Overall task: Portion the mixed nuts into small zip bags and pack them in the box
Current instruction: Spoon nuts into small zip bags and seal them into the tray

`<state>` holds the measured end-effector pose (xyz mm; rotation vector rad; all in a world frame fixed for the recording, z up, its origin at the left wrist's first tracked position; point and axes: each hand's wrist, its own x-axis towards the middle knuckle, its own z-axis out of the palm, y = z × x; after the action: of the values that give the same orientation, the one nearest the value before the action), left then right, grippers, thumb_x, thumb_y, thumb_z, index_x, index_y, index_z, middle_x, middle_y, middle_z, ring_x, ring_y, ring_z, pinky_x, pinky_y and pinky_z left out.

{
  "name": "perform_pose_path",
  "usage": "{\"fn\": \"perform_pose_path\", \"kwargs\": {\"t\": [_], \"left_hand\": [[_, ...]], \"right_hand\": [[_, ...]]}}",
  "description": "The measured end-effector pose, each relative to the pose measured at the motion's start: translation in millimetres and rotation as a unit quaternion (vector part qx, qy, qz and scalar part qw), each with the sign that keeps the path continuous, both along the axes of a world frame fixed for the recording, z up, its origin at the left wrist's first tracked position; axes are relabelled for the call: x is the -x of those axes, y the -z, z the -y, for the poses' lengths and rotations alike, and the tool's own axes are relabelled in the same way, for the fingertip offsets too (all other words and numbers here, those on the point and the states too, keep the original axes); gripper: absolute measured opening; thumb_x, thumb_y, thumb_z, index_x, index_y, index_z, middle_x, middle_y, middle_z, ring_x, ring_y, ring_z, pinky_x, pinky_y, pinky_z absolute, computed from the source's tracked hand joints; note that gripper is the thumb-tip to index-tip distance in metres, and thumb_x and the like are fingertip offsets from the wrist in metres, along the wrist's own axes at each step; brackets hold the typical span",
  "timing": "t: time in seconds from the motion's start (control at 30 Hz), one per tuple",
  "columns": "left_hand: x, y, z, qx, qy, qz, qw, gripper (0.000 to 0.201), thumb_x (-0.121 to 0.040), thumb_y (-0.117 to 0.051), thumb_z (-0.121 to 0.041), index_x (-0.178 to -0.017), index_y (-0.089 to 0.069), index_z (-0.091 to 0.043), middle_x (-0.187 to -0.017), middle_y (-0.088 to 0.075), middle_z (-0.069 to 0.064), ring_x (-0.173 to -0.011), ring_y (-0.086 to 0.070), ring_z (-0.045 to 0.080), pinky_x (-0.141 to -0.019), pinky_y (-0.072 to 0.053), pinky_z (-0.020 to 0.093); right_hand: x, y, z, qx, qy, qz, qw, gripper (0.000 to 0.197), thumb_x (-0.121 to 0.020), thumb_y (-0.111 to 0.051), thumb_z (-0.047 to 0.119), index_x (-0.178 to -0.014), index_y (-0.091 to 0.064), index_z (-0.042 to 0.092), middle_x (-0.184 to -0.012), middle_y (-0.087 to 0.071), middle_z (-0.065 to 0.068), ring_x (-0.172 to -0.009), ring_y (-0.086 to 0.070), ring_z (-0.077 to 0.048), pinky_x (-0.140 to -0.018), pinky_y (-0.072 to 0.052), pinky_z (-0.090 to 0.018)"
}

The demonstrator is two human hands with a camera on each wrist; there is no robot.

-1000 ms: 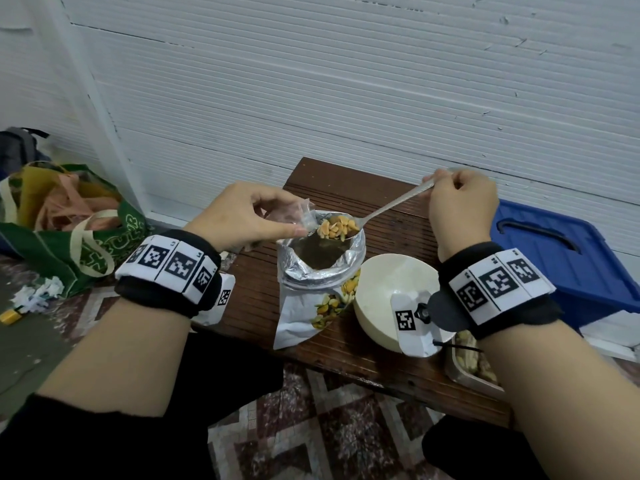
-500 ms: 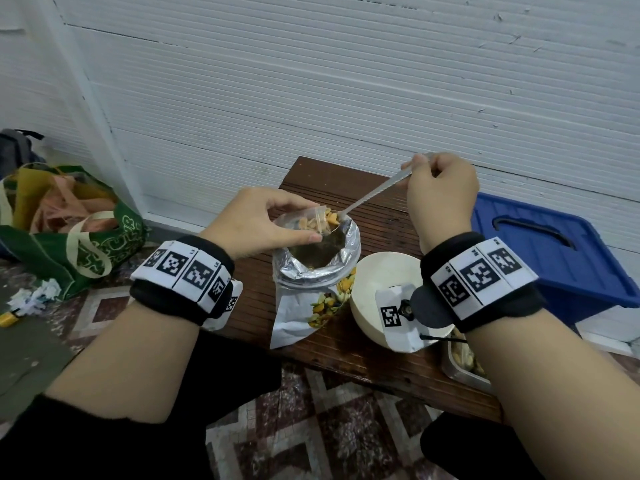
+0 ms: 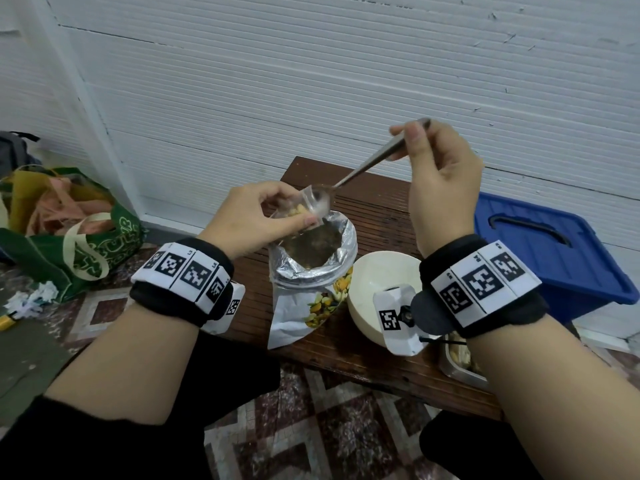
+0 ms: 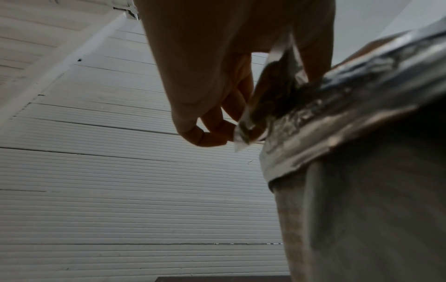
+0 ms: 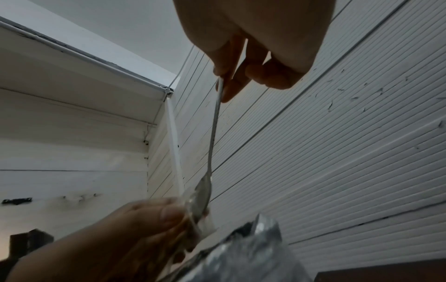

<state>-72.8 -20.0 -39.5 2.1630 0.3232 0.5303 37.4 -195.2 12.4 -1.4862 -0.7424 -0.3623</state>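
Observation:
A foil bag of mixed nuts [image 3: 311, 271] stands open on the dark wooden table [image 3: 381, 216]. Just above its mouth my left hand [image 3: 256, 216] pinches a small clear zip bag [image 3: 308, 206] with a few nuts inside. My right hand [image 3: 440, 174] grips the handle of a metal spoon [image 3: 360, 171]; the spoon is tilted down and its bowl sits in the zip bag's mouth. In the left wrist view the zip bag [image 4: 267, 97] hangs from my fingers against the foil rim [image 4: 350, 118]. In the right wrist view the spoon [image 5: 212, 145] reaches down into the zip bag [image 5: 198, 213].
A cream bowl [image 3: 381, 292] sits right of the foil bag. A metal tray [image 3: 460, 362] with food lies at the table's front right, half hidden by my right wrist. A blue lidded plastic box [image 3: 550, 258] stands at the right. A green cloth bag [image 3: 69, 237] is on the floor, left.
The spoon carried nuts from the foil bag up to the zip bag and tipped them in. My right hand rose and turned; my left hand lifted the zip bag slightly.

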Motion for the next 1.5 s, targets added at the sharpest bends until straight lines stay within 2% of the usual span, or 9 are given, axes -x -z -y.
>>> {"fn": "perform_pose_path", "kwargs": {"t": [0.17,0.37,0.63,0.73,0.83,1.1,1.3,1.4,1.5], "left_hand": [[3,-2,-3,0.002,0.006,-0.002,1.000,0.015,-0.073,-0.078,-0.037,-0.081,-0.065,-0.038,-0.084,-0.068,-0.018,-0.086,-0.061,-0.006,-0.078,-0.042,0.010],[3,0,-6,0.028,0.017,-0.010,0.999,0.023,-0.069,-0.076,-0.046,-0.086,-0.069,-0.032,-0.084,-0.071,-0.011,-0.086,-0.065,0.001,-0.079,-0.051,0.024],[3,1,-7,0.001,0.034,-0.015,0.999,0.039,-0.067,-0.071,-0.053,-0.095,-0.072,-0.026,-0.090,-0.072,-0.010,-0.088,-0.064,-0.004,-0.084,-0.046,0.019],[2,2,-8,0.005,0.036,-0.017,0.999,0.037,-0.069,-0.072,-0.051,-0.096,-0.073,-0.026,-0.092,-0.073,-0.009,-0.090,-0.064,-0.003,-0.087,-0.047,0.021],[1,2,-8,0.006,0.029,-0.019,0.999,0.030,-0.073,-0.074,-0.045,-0.097,-0.073,-0.026,-0.092,-0.073,-0.010,-0.091,-0.064,-0.003,-0.087,-0.047,0.020],[2,1,-5,0.020,0.030,-0.026,0.999,0.027,-0.073,-0.075,-0.046,-0.094,-0.073,-0.029,-0.091,-0.073,-0.010,-0.090,-0.065,0.000,-0.079,-0.051,0.020],[3,0,-5,0.033,0.026,-0.031,0.999,0.026,-0.073,-0.075,-0.045,-0.094,-0.073,-0.030,-0.088,-0.073,-0.008,-0.086,-0.068,0.011,-0.083,-0.057,0.039],[3,2,-7,0.028,0.023,-0.029,0.999,0.028,-0.074,-0.075,-0.043,-0.097,-0.073,-0.027,-0.090,-0.072,-0.009,-0.089,-0.066,0.003,-0.085,-0.054,0.029],[3,2,-7,0.032,0.020,-0.022,0.999,0.028,-0.073,-0.076,-0.043,-0.096,-0.073,-0.027,-0.090,-0.072,-0.007,-0.088,-0.066,0.004,-0.079,-0.053,0.021]], "right_hand": [[-12,-8,11,-0.065,0.080,-0.001,0.995,0.021,-0.097,-0.048,0.015,-0.080,-0.059,0.019,-0.078,-0.063,0.007,-0.068,-0.058,-0.001,-0.069,-0.048,-0.017],[-3,17,6,0.108,0.072,0.004,0.992,0.020,-0.097,-0.051,0.022,-0.083,-0.065,0.021,-0.066,-0.056,0.015,-0.059,-0.050,0.006,-0.056,-0.036,-0.008],[19,63,-6,0.361,-0.007,0.164,0.918,0.031,-0.090,-0.052,0.025,-0.067,-0.066,0.010,-0.055,-0.058,0.000,-0.063,-0.048,-0.023,-0.068,-0.036,-0.032],[21,62,-5,0.363,-0.035,0.146,0.919,0.031,-0.090,-0.057,0.023,-0.066,-0.068,0.006,-0.056,-0.058,-0.003,-0.069,-0.044,-0.020,-0.061,-0.022,-0.026],[20,57,-5,0.362,-0.044,0.097,0.926,0.030,-0.092,-0.059,0.020,-0.070,-0.069,0.002,-0.056,-0.053,-0.002,-0.074,-0.042,-0.017,-0.059,-0.026,-0.017],[14,64,-5,0.323,-0.012,0.015,0.946,0.032,-0.094,-0.056,0.023,-0.070,-0.068,0.005,-0.061,-0.062,-0.007,-0.075,-0.056,-0.024,-0.071,-0.042,-0.034],[13,57,-5,0.258,0.020,-0.054,0.964,0.028,-0.094,-0.055,0.017,-0.072,-0.068,0.007,-0.064,-0.064,-0.007,-0.058,-0.051,-0.014,-0.058,-0.038,-0.019],[8,53,-4,0.227,0.036,-0.111,0.967,0.032,-0.095,-0.054,0.016,-0.065,-0.065,0.016,-0.077,-0.069,0.000,-0.067,-0.054,-0.007,-0.060,-0.034,0.000],[1,51,-3,0.203,0.061,-0.153,0.965,0.035,-0.095,-0.053,0.017,-0.061,-0.063,0.020,-0.086,-0.070,0.002,-0.070,-0.055,0.002,-0.063,-0.037,-0.001]]}}
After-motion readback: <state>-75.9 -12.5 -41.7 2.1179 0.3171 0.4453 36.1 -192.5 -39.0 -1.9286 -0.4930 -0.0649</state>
